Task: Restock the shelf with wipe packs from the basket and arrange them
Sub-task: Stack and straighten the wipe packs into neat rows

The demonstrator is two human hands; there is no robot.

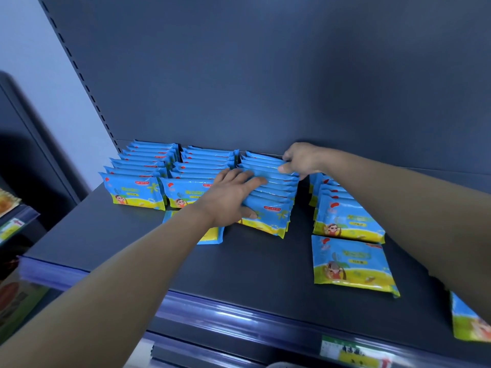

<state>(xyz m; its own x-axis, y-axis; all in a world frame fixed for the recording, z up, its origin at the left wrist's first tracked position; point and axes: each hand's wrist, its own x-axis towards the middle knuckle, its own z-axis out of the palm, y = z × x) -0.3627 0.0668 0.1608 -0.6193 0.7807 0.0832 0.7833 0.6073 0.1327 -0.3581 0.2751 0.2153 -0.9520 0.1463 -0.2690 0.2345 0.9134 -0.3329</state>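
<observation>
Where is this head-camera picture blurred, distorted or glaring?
Head view: the shelf's front strip is smeared, with a pale glare streak; the price label is unreadable; the slotted upright leans from wide-angle skew; the row of wipe packs held between left hand and right hand is fairly sharp.

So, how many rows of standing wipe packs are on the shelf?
4: leftmost row, second row, third row held by left hand and right hand, fourth row at right, partly hidden.
</observation>
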